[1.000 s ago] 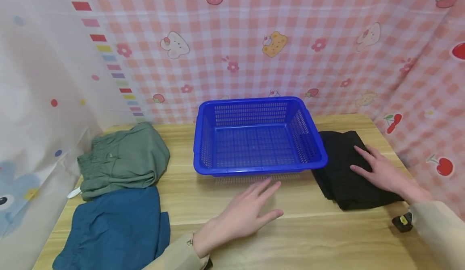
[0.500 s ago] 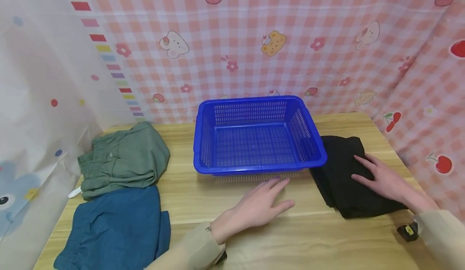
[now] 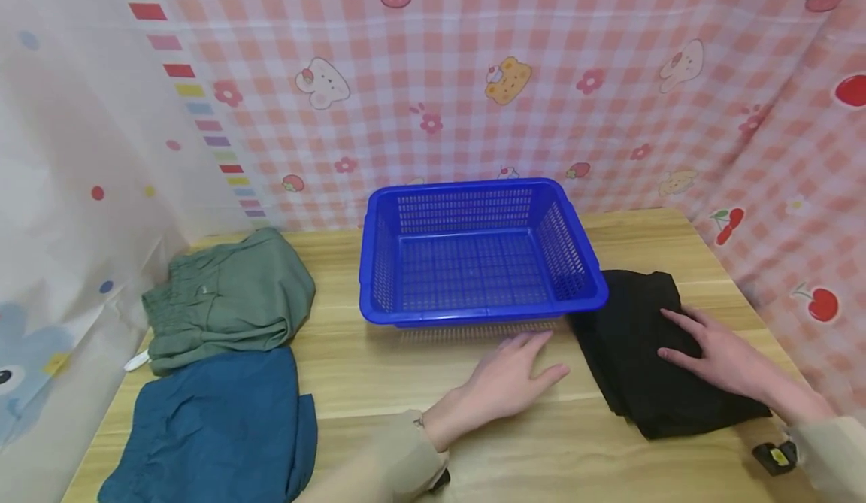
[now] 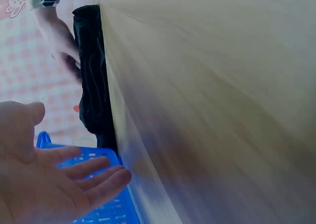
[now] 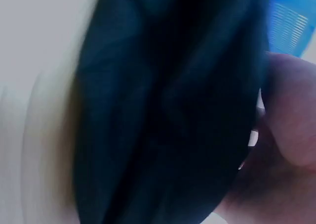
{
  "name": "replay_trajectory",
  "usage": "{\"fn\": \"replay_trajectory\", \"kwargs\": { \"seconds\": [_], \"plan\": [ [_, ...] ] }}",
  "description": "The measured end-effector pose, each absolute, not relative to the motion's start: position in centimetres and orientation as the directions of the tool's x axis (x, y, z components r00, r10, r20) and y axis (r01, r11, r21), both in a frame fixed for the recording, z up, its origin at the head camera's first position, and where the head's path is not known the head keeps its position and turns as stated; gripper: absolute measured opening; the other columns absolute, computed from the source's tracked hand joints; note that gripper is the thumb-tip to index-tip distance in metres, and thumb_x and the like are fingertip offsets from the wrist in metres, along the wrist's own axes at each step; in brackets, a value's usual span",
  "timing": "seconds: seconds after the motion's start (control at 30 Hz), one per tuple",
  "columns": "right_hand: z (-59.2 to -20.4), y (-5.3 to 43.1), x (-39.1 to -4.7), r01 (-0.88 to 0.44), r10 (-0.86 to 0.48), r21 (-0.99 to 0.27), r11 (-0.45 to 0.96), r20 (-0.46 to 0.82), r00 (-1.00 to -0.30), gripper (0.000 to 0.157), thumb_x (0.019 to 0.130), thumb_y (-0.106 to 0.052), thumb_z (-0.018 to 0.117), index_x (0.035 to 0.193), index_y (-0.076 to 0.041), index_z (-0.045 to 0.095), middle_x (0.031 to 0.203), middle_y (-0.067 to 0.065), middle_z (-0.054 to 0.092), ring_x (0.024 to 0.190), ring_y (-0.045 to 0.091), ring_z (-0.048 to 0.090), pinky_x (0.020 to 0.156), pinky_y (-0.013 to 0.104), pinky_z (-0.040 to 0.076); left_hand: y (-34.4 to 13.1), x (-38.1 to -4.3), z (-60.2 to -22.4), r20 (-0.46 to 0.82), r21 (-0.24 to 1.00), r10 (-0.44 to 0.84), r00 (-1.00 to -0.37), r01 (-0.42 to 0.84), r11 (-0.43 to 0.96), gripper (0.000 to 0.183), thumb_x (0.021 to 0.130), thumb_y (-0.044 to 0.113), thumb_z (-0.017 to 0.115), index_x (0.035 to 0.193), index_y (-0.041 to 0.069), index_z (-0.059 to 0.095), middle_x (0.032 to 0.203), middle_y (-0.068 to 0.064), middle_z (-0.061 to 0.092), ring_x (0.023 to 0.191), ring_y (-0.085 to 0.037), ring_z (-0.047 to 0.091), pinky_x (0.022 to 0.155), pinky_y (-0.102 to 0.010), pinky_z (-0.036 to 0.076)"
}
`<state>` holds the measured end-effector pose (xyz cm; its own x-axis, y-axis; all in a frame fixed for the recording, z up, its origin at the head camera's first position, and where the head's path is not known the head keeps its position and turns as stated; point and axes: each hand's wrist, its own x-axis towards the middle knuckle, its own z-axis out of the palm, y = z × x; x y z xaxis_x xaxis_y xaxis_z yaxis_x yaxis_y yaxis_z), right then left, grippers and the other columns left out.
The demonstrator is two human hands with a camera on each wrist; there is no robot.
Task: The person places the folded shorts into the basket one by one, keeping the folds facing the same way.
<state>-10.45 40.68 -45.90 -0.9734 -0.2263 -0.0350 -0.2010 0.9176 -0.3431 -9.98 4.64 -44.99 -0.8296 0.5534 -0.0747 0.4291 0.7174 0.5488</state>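
Note:
My right hand [image 3: 727, 356] rests on a folded black garment [image 3: 636, 353], fingers spread over its right side. The garment's back left corner reaches the basket's front right corner. In the right wrist view the dark cloth [image 5: 168, 110] fills the middle, blurred, with part of the hand beside it. My left hand [image 3: 504, 379] hovers over the table just in front of the blue plastic basket [image 3: 483, 315], holding nothing. Its fingers are extended and the thumb stands apart, as the left wrist view also shows on the left hand [image 4: 54, 179].
Folded green shorts [image 3: 237, 292] lie at the back left of the wooden table [image 3: 541, 458], with a white tag at their side. Folded blue shorts [image 3: 216, 428] lie in front of them. A checked pink curtain [image 3: 433, 74] hangs right behind the basket.
The black garment has slid toward the front of the table under my right hand. My left hand has moved to the right along the basket's front. The basket stays put.

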Motion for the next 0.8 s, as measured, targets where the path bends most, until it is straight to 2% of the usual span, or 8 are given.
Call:
{"fn": "replay_trajectory", "kwargs": {
  "seconds": [0.17,0.3,0.4,0.47,0.5,0.63,0.7,0.8],
  "plan": [
    [-44.9,41.5,-11.3,-0.040,-0.111,-0.525,0.850,-0.105,-0.988,0.065,0.106,-0.027,0.063,0.149,0.016,0.040,0.143,0.049,0.048,0.126,0.066,0.054,0.095,0.065,0.052,6.0,-10.1,-45.0,-0.089,0.581,0.514,-0.853,0.375,0.722,0.065,0.107,0.056,0.048,0.158,0.016,0.048,0.160,-0.004,0.056,0.149,-0.024,0.054,0.124,-0.040,0.045],
    [-44.3,42.1,-11.9,0.048,-0.045,-0.528,0.848,-0.162,-0.986,0.069,0.108,-0.026,0.058,0.146,0.026,0.032,0.137,0.054,0.048,0.120,0.065,0.059,0.087,0.057,0.061,7.2,-10.3,-45.0,-0.101,0.621,0.472,-0.876,0.315,0.718,0.064,0.106,0.053,0.054,0.157,0.014,0.050,0.157,-0.004,0.059,0.146,-0.024,0.057,0.122,-0.038,0.046],
    [-44.1,42.3,-12.1,0.063,-0.039,-0.489,0.870,-0.196,-0.980,0.070,0.106,-0.026,0.062,0.142,0.028,0.036,0.128,0.051,0.058,0.111,0.058,0.067,0.076,0.042,0.063,8.1,-10.4,-45.0,-0.120,0.671,0.439,-0.890,0.253,0.697,0.065,0.103,0.049,0.060,0.155,0.010,0.052,0.155,-0.007,0.061,0.144,-0.026,0.059,0.120,-0.036,0.048],
    [-44.0,42.2,-12.1,0.071,-0.042,-0.474,0.878,-0.222,-0.974,0.071,0.105,-0.028,0.064,0.140,0.029,0.039,0.124,0.049,0.061,0.108,0.056,0.068,0.076,0.040,0.061,8.6,-10.5,-45.0,-0.135,0.703,0.421,-0.897,0.213,0.679,0.066,0.102,0.046,0.062,0.154,0.007,0.052,0.153,-0.009,0.062,0.142,-0.027,0.060,0.118,-0.035,0.049],
    [-43.9,42.1,-12.0,0.072,-0.045,-0.468,0.881,-0.234,-0.971,0.071,0.104,-0.029,0.065,0.139,0.029,0.041,0.122,0.048,0.063,0.107,0.055,0.068,0.076,0.040,0.060,8.8,-10.5,-45.0,-0.141,0.718,0.412,-0.900,0.193,0.668,0.066,0.101,0.045,0.063,0.153,0.006,0.052,0.153,-0.009,0.062,0.142,-0.027,0.060,0.118,-0.034,0.049],
    [-44.0,42.0,-11.8,0.066,-0.060,-0.454,0.889,-0.256,-0.965,0.072,0.102,-0.032,0.068,0.135,0.028,0.047,0.121,0.048,0.062,0.111,0.058,0.063,0.089,0.059,0.057,9.6,-10.7,-44.9,-0.158,0.759,0.388,-0.908,0.140,0.636,0.065,0.098,0.042,0.067,0.150,0.005,0.055,0.148,-0.010,0.066,0.139,-0.027,0.062,0.115,-0.033,0.051],
    [-44.1,41.9,-11.7,0.059,-0.067,-0.455,0.888,-0.256,-0.964,0.070,0.101,-0.032,0.070,0.133,0.027,0.050,0.119,0.045,0.063,0.109,0.056,0.063,0.089,0.060,0.057,9.9,-10.9,-44.8,-0.169,0.768,0.380,-0.910,0.120,0.629,0.063,0.097,0.041,0.069,0.146,0.003,0.058,0.141,-0.011,0.070,0.134,-0.026,0.065,0.110,-0.032,0.054],
    [-44.2,41.9,-11.6,0.053,-0.073,-0.466,0.883,-0.250,-0.966,0.062,0.099,-0.032,0.072,0.127,0.022,0.057,0.112,0.037,0.069,0.100,0.043,0.068,0.081,0.043,0.059,10.2,-11.2,-44.5,-0.192,0.771,0.365,-0.911,0.091,0.630,0.057,0.095,0.040,0.072,0.137,0.001,0.064,0.129,-0.012,0.076,0.123,-0.024,0.071,0.101,-0.029,0.057]
  ]
}}
